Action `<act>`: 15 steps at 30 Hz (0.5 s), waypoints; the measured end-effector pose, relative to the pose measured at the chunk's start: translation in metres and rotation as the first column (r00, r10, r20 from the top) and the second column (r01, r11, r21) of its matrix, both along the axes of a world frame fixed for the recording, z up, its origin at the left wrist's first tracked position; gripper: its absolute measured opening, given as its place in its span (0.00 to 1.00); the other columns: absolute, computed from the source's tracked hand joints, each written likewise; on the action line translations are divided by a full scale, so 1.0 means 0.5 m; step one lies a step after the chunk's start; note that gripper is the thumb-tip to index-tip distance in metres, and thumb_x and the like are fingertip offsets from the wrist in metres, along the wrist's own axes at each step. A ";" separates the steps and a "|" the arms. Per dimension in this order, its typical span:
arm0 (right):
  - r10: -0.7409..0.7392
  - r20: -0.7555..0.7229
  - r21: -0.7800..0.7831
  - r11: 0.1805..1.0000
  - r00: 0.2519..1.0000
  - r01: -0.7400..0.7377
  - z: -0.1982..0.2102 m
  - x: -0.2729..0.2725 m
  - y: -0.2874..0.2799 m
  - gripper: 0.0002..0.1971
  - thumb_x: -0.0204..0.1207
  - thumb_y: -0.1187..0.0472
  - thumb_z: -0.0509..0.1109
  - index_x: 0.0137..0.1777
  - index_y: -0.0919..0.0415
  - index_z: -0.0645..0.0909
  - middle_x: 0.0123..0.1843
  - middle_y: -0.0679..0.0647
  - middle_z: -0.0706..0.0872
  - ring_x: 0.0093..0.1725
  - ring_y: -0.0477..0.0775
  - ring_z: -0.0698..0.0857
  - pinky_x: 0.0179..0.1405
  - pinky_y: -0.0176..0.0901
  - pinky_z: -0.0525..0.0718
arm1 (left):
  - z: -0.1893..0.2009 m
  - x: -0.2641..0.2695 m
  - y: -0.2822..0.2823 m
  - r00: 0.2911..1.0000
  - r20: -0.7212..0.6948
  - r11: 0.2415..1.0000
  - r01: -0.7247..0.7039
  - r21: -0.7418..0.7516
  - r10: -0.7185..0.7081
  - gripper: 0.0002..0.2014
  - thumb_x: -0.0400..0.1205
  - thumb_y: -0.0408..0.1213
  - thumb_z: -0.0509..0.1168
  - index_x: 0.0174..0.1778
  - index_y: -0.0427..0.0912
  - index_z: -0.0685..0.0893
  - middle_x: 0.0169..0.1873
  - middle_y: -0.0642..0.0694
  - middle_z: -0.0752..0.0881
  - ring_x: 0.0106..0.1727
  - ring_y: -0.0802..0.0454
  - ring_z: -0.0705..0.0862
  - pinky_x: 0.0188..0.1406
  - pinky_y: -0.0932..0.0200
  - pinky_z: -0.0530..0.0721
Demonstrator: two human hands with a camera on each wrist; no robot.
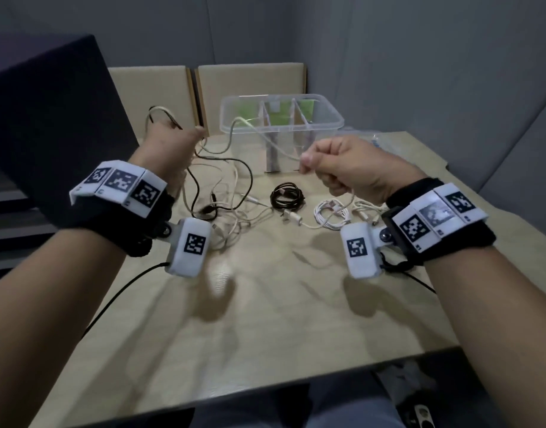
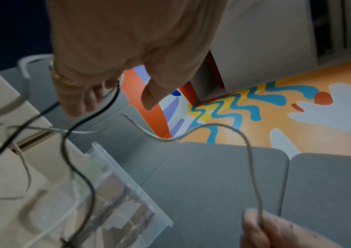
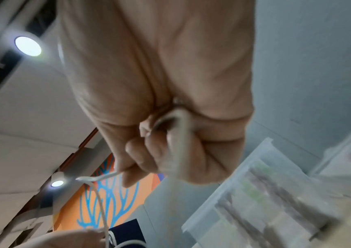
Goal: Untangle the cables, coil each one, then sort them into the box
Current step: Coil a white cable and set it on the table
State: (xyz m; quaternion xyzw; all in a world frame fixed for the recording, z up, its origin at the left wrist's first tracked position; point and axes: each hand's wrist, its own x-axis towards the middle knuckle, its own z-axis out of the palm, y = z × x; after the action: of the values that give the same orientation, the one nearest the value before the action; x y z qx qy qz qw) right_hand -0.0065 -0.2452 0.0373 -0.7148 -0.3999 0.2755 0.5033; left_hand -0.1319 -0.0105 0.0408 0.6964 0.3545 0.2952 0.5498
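Two hands up over the table (image 1: 265, 304): left hand (image 1: 169, 143) grips the tangle, right hand (image 1: 342, 168) pinches the white cable (image 1: 265, 135) w/ curled fingers, box (image 1: 327, 118) behind. Pull slow, feed slack, don't yank knots.

This is looking like an office meeting nook or a small recording booth. Grey padded panels (image 1: 419, 57) are lining the walls around a pale wood-look worktop (image 1: 265, 319), and two light chair backs (image 1: 250, 84) are standing at its far edge. Beyond the panels, a bright mural (image 2: 276, 109) in orange, blue and yellow is showing, and round recessed ceiling lights (image 3: 28, 45) are glowing overhead, as in a commercial interior.
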 end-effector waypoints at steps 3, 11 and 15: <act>0.008 -0.021 0.069 0.998 1.000 -0.006 0.020 -0.002 -0.009 0.11 0.83 0.57 0.63 0.42 0.63 0.80 0.20 0.45 0.67 0.19 0.44 0.61 0.17 0.35 0.58 | 0.008 -0.005 -0.032 0.985 -0.166 0.994 0.065 0.088 -0.050 0.38 0.75 0.59 0.65 0.77 0.42 0.64 0.71 0.39 0.73 0.67 0.44 0.75 0.69 0.46 0.71; -0.132 -0.139 0.224 0.961 0.981 0.161 0.021 -0.009 -0.026 0.13 0.80 0.56 0.67 0.36 0.60 0.77 0.17 0.46 0.65 0.15 0.44 0.61 0.14 0.31 0.60 | 0.029 -0.004 -0.147 0.827 0.065 0.760 0.480 0.438 -0.559 0.09 0.86 0.47 0.55 0.45 0.54 0.80 0.36 0.54 0.83 0.41 0.49 0.80 0.42 0.52 0.74; -0.103 -0.360 0.387 0.888 0.927 0.248 0.030 -0.008 -0.050 0.17 0.81 0.50 0.65 0.32 0.56 0.70 0.19 0.47 0.67 0.16 0.44 0.64 0.16 0.34 0.65 | 0.015 0.013 -0.137 0.930 0.011 0.845 0.329 0.422 -0.368 0.14 0.87 0.45 0.53 0.40 0.48 0.79 0.25 0.51 0.70 0.21 0.58 0.67 0.22 0.62 0.69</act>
State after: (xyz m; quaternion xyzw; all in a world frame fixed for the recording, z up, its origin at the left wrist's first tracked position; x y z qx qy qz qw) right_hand -0.0104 -0.2702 0.0522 -0.5651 -0.2931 0.2498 0.7296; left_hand -0.1253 -0.0788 0.0482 0.8351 0.1262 0.2902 0.4500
